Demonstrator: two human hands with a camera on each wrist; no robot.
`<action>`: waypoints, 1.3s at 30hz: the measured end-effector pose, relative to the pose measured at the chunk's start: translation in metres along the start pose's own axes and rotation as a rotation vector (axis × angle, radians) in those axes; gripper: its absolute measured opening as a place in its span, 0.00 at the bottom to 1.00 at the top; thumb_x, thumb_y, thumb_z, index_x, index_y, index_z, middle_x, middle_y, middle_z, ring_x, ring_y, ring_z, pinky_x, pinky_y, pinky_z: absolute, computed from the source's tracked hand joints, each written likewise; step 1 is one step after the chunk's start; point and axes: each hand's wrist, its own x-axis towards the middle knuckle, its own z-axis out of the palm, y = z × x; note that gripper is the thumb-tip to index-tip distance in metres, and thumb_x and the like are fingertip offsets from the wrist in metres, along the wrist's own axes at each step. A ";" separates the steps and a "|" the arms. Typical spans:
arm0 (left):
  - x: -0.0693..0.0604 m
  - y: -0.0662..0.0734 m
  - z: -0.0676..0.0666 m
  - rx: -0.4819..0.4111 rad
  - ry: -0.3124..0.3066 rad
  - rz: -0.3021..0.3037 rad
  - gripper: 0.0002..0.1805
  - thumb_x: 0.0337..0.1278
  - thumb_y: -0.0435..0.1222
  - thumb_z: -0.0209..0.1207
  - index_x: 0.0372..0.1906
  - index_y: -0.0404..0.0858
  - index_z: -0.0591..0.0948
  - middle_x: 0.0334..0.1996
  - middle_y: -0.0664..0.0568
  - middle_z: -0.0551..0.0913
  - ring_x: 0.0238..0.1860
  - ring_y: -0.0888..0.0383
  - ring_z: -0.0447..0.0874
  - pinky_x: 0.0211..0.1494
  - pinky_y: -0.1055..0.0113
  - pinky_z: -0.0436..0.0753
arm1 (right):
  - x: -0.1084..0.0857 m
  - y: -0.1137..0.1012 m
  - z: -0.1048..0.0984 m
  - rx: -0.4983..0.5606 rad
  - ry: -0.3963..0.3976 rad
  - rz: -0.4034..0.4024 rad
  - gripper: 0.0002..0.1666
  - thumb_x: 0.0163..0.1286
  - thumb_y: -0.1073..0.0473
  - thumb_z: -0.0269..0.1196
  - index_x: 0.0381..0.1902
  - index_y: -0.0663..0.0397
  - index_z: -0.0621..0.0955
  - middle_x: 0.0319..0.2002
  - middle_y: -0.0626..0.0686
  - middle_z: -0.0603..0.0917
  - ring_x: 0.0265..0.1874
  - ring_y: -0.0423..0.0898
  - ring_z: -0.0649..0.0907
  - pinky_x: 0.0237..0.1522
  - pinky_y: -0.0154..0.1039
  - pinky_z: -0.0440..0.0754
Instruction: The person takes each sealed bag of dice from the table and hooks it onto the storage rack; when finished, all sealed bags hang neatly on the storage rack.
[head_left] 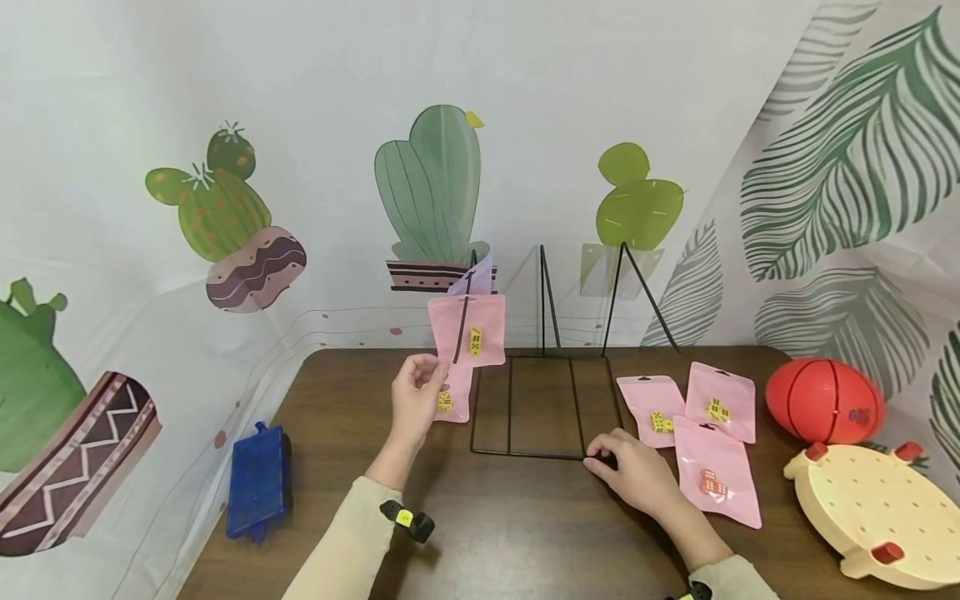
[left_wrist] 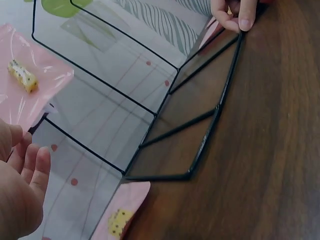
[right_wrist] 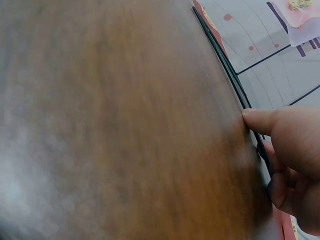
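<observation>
A black wire display rack stands on the table with upright prongs at its back. On its left prong hangs a pink zip bag holding yellow dice, a lilac part showing behind it. My left hand pinches this bag's lower corner between thumb and fingers. Behind that hand, another pink bag with yellow dice lies on the table by the rack's left side. With thumb and fingers, my right hand grips the front right corner of the rack's base; its fingers show closer in the right wrist view.
Right of the rack lie two pink bags with yellow dice and one with orange-red dice. Farther right are a red ball and a cream pegged board. A blue toy cart sits at the left edge.
</observation>
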 end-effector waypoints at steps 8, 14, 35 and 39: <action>0.000 -0.012 -0.012 0.067 0.018 -0.014 0.09 0.68 0.27 0.65 0.48 0.27 0.81 0.43 0.36 0.86 0.40 0.50 0.84 0.44 0.57 0.87 | 0.001 0.002 -0.001 -0.007 0.008 -0.007 0.09 0.66 0.51 0.75 0.35 0.33 0.83 0.32 0.39 0.76 0.30 0.38 0.77 0.31 0.41 0.75; 0.004 -0.021 -0.019 0.176 0.068 -0.012 0.07 0.66 0.27 0.66 0.45 0.29 0.82 0.41 0.39 0.87 0.38 0.54 0.83 0.43 0.65 0.85 | 0.001 0.003 0.000 -0.006 0.007 -0.004 0.09 0.66 0.51 0.75 0.35 0.33 0.83 0.32 0.39 0.76 0.30 0.38 0.77 0.31 0.41 0.76; 0.004 -0.046 -0.037 0.758 -0.054 -0.137 0.35 0.55 0.48 0.74 0.65 0.35 0.78 0.63 0.35 0.77 0.66 0.34 0.69 0.66 0.38 0.66 | 0.000 0.000 0.000 -0.012 0.003 -0.002 0.10 0.65 0.51 0.76 0.35 0.32 0.83 0.32 0.38 0.75 0.31 0.38 0.77 0.32 0.41 0.76; 0.006 -0.047 -0.033 0.824 -0.074 -0.196 0.41 0.53 0.53 0.74 0.68 0.39 0.75 0.65 0.37 0.76 0.65 0.34 0.69 0.65 0.35 0.63 | 0.000 0.000 0.000 -0.008 0.002 0.002 0.09 0.65 0.51 0.76 0.35 0.32 0.83 0.32 0.38 0.75 0.31 0.37 0.77 0.32 0.41 0.76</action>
